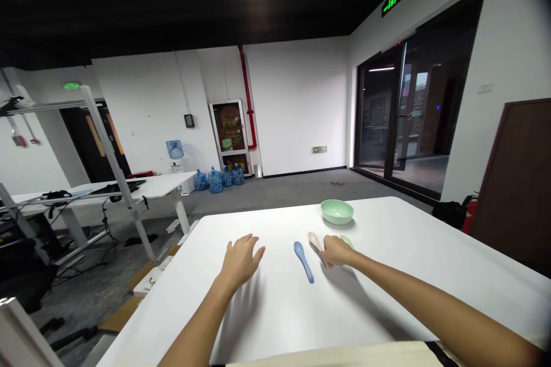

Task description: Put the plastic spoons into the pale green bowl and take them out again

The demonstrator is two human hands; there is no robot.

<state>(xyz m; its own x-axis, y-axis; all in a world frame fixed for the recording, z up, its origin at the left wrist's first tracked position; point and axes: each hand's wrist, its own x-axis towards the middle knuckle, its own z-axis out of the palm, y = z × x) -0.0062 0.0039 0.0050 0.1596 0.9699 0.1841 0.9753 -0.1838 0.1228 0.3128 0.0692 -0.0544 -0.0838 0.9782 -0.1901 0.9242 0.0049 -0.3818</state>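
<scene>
My left hand (240, 258) hovers over the left part of the white table (275, 309), its fingers apart and holding nothing. My right hand (338, 251) is closed on the handle of a beige spoon (314, 239), whose bowl end points away from me. A blue spoon (303, 262) lies between my hands, nearer the right one. Just behind my right hand a light green spoon (346, 240) shows in part; the rest is hidden by the hand. Farther back, near the far edge, stands a light green bowl (337, 213).
Left of the table are cardboard boxes (120, 314), a metal frame post (118, 172) and another white desk (161, 186) with cables. Several blue water bottles (215, 180) stand by the back wall. A brown panel (516, 183) is at the right.
</scene>
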